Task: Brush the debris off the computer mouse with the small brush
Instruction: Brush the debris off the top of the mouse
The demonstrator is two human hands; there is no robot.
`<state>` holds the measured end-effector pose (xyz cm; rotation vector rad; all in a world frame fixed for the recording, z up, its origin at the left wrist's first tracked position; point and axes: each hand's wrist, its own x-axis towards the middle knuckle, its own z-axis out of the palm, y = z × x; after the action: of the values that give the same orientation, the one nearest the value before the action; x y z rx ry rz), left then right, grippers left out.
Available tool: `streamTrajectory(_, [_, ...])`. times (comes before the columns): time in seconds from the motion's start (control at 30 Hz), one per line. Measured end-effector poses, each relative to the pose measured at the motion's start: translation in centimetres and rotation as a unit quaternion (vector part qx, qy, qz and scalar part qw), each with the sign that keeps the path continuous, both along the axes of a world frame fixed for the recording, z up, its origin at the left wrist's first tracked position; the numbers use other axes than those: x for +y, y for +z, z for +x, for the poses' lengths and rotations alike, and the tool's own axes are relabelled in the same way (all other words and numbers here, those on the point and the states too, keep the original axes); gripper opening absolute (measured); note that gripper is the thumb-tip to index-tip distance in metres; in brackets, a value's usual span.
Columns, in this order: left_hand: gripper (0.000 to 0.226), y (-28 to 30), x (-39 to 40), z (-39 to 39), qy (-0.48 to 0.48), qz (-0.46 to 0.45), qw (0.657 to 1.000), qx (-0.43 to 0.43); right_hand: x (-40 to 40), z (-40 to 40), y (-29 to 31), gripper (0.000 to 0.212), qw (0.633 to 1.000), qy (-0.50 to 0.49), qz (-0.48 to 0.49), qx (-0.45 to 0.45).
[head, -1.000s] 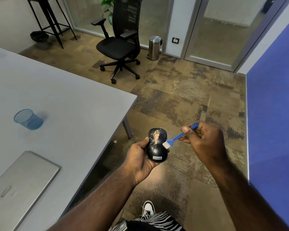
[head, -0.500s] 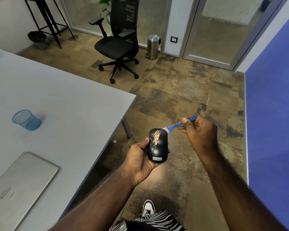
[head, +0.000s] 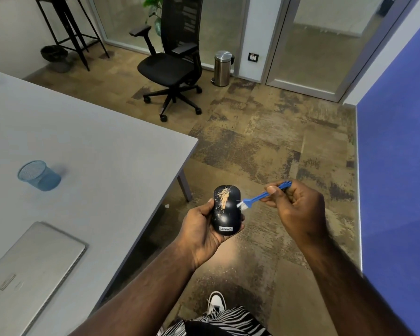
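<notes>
One grey table [head: 102, 146]; mottled brown carpet [head: 264, 141]; office chair [head: 172, 66].

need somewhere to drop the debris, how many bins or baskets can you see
3: blue mesh basket on the table, steel pedal bin by the glass door, dark basket under the stool. Others may be hidden.

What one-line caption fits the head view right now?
Left hand holds a debris-dusted black mouse while right hand sets a small blue brush at its edge.
</notes>
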<state>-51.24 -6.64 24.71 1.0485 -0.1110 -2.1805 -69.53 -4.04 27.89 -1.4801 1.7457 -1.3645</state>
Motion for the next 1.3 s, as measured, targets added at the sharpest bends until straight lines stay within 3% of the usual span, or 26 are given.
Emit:
streamTrajectory(0.13, [0.049, -0.1, 0.0, -0.2, -0.01, 0.003, 1.0, 0.012, -1.0, -0.4, -0.5, 0.015, 1.0, -0.026, -0.004, 0.017])
streamTrajectory(0.3, [0.042, 0.1, -0.2, 0.0, 0.014, -0.008, 1.0, -0.005, 0.3, 0.2, 0.4, 0.025, 0.999, 0.033, 0.005, 0.009])
streamTrajectory(0.47, [0.042, 0.2, -0.4, 0.0, 0.029, -0.003, 0.999, 0.019, 1.3, 0.5, 0.9, 0.012, 0.997, 0.075, -0.001, -0.012])
streamTrajectory(0.87, [0.047, 0.3, -0.4, -0.9, 0.012, 0.008, 0.998, 0.059, 1.9, 0.6, 1.6, 0.018, 0.996, 0.078, -0.01, -0.051])
streamTrajectory(1.1, [0.049, -0.1, -0.1, -1.4, 0.013, -0.007, 0.998, 0.06, 2.0, 2.0, 1.2, 0.008, 0.991, 0.099, -0.047, 0.071])
streamTrajectory(1.3, [0.049, -0.1, -0.3, -1.7, 0.02, -0.003, 0.998, 0.054, 1.5, 2.3, 1.6, 0.007, 0.982, 0.045, -0.069, 0.171])
